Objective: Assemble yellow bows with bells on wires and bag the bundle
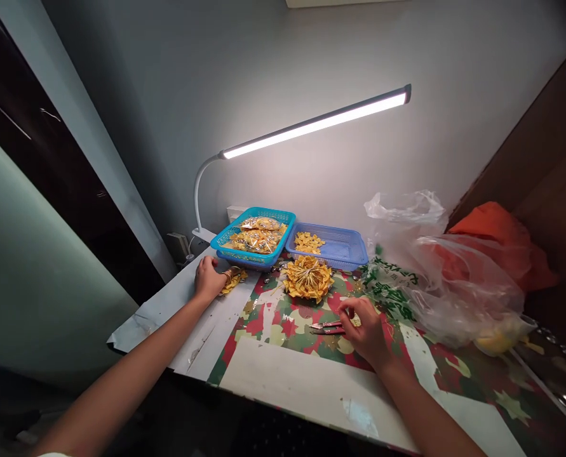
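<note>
Right hand (364,329): fingers curled beside snips (334,331), grip unclear. Left hand (209,279): at small yellow piece (235,280), hold unclear. Yellow rosette (309,279) beyond, on desk (287,381). Risk: careless sweep could drive blades into petals.

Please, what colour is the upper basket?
The basket is turquoise; it shows best in the head view.

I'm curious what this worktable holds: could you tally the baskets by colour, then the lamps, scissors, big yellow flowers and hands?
Teal basket: 1
Blue baskets: 2, the open one and one mostly hidden underneath the teal one
Lamp: 1
Scissors: 1 pair
Big yellow flower: 1
Hands: 2, left hand and right hand
Total: 8
</note>
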### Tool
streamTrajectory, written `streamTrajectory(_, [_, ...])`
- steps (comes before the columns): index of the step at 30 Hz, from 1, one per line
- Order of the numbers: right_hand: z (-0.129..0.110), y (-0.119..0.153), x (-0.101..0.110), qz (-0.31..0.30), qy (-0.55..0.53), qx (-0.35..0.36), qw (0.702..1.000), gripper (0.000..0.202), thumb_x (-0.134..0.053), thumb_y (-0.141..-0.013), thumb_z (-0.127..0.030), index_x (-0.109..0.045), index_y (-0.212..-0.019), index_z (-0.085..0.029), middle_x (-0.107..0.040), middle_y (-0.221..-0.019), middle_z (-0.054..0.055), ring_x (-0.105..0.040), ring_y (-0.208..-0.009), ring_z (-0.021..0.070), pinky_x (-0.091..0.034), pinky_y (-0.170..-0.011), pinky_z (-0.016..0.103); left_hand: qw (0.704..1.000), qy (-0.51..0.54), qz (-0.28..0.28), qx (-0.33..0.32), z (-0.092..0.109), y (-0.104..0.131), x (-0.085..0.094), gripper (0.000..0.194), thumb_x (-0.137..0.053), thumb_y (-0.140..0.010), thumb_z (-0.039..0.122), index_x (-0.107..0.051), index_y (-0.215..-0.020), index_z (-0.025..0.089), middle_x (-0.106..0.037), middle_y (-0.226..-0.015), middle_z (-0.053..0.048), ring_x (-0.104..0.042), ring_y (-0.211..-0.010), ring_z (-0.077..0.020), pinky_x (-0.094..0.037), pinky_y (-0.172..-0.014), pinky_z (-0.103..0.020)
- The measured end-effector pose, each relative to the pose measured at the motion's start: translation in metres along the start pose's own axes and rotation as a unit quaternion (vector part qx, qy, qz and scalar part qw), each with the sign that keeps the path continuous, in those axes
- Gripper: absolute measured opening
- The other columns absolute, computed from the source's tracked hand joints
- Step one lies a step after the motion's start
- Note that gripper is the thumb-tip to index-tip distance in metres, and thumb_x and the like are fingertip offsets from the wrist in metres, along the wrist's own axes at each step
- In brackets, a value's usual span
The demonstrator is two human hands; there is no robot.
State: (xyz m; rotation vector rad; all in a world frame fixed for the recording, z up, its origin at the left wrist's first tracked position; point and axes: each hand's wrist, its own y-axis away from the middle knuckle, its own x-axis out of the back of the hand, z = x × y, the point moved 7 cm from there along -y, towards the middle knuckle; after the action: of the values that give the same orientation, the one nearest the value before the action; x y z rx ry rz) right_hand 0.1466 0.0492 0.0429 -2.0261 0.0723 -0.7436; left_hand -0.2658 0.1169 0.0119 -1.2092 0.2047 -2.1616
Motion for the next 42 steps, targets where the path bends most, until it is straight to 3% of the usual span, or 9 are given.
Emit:
streamTrajectory(4, [0.001, 0.0, -0.001, -0.009, 0.003, -0.009, 1.0, 0.015, -0.05, -0.084, -0.009, -0.055, -0.078, -0.021, -0.06, -0.067, -0.002, -0.055, -0.063, 0.015, -0.043, -0.064, 0.03, 0.999, 0.012, -0.034, 0.01, 0.004, -0.003, -0.003, 0.014, -0.059, -0.071, 0.034, -0.054, -0.068, 0.021, -0.063, -0.072, -0.007, -0.062, -0.085, -0.0292, -0.047, -0.075, -0.039])
streamTrajectory(8, [0.01, 0.0, -0.002, -0.023, -0.002, -0.044, 0.999, 0.012, -0.051, -0.085, -0.012, -0.056, -0.079, -0.021, -0.062, -0.07, -0.001, -0.057, -0.065, 0.015, -0.044, -0.066, 0.03, 0.986, 0.078, -0.122, -0.08, 0.032, 0.015, 0.008, 0.023, -0.051, -0.075, 0.041, -0.062, -0.074, 0.02, -0.068, -0.086, -0.01, -0.061, -0.091, -0.0282, -0.048, -0.079, -0.036])
streamTrajectory(14, [0.029, -0.019, -0.018, -0.094, 0.036, -0.115, 0.988, 0.008, -0.054, -0.087, -0.016, -0.062, -0.089, -0.018, -0.069, -0.09, 0.005, -0.061, -0.087, 0.0196, -0.046, -0.081, 0.034, 0.883, 0.104, -0.381, -0.252, 0.091, 0.067, 0.02, 0.015, -0.06, -0.075, 0.035, -0.068, -0.077, 0.023, -0.067, -0.079, -0.003, -0.06, -0.072, -0.019, -0.049, -0.068, -0.027])
streamTrajectory(16, [0.033, -0.035, -0.031, -0.136, 0.062, -0.131, 0.98, 0.01, -0.057, -0.086, -0.016, -0.065, -0.091, -0.019, -0.07, -0.094, 0.005, -0.059, -0.092, 0.0211, -0.044, -0.085, 0.035, 0.866, 0.046, -0.409, -0.283, 0.108, 0.08, 0.023, 0.01, -0.057, -0.072, 0.025, -0.067, -0.074, 0.023, -0.064, -0.076, -0.003, -0.058, -0.069, -0.0191, -0.046, -0.064, -0.027])
streamTrajectory(20, [0.041, -0.07, -0.063, -0.186, 0.098, -0.161, 0.964, 0.014, -0.056, -0.089, -0.021, -0.069, -0.095, -0.02, -0.07, -0.102, 0.007, -0.056, -0.1, 0.024, -0.041, -0.088, 0.037, 0.841, -0.051, -0.476, -0.253, 0.132, 0.09, 0.024, 0.022, -0.053, -0.066, 0.018, -0.066, -0.083, 0.023, -0.062, -0.076, -0.002, -0.057, -0.071, -0.02, -0.039, -0.058, -0.026])
streamTrajectory(26, [0.059, -0.09, -0.101, -0.274, 0.12, -0.193, 0.935, 0.019, -0.056, -0.088, -0.016, -0.073, -0.096, -0.021, -0.071, -0.107, 0.007, -0.055, -0.107, 0.0259, -0.04, -0.088, 0.038, 0.713, 0.073, -0.684, -0.135, 0.136, 0.088, 0.013, 0.026, -0.067, -0.068, 0.029, -0.063, -0.093, 0.022, -0.053, -0.064, 0.004, -0.052, -0.062, -0.0161, -0.039, -0.054, -0.024])
streamTrajectory(31, [0.065, -0.089, -0.099, -0.311, 0.111, -0.185, 0.926, 0.019, -0.061, -0.083, -0.014, -0.073, -0.096, -0.021, -0.071, -0.11, 0.005, -0.055, -0.109, 0.0255, -0.038, -0.09, 0.038, 0.758, 0.27, -0.591, -0.054, 0.132, 0.082, -0.011, 0.033, -0.067, -0.076, 0.048, -0.053, -0.089, 0.021, -0.045, -0.06, 0.007, -0.04, -0.056, -0.0107, -0.033, -0.052, -0.021])
streamTrajectory(35, [0.067, -0.092, -0.094, -0.325, 0.101, -0.182, 0.923, 0.018, -0.062, -0.081, -0.013, -0.074, -0.092, -0.021, -0.072, -0.105, 0.006, -0.055, -0.108, 0.0257, -0.036, -0.093, 0.039, 0.762, 0.323, -0.562, -0.008, 0.126, 0.108, -0.028, 0.038, -0.062, -0.078, 0.056, -0.049, -0.089, 0.021, -0.048, -0.062, 0.006, -0.043, -0.054, -0.0111, -0.035, -0.051, -0.022])
streamTrajectory(42, [0.077, -0.093, -0.085, -0.312, 0.075, -0.222, 0.921, 0.026, -0.052, -0.086, -0.014, -0.074, -0.098, -0.022, -0.075, -0.089, 0.001, -0.065, -0.082, 0.0159, -0.041, -0.083, 0.029, 0.883, 0.111, -0.419, -0.179, 0.125, 0.094, -0.025, 0.028, -0.058, -0.082, 0.045, -0.061, -0.1, 0.024, -0.062, -0.07, 0.001, -0.055, -0.063, -0.0172, -0.038, -0.057, -0.024])
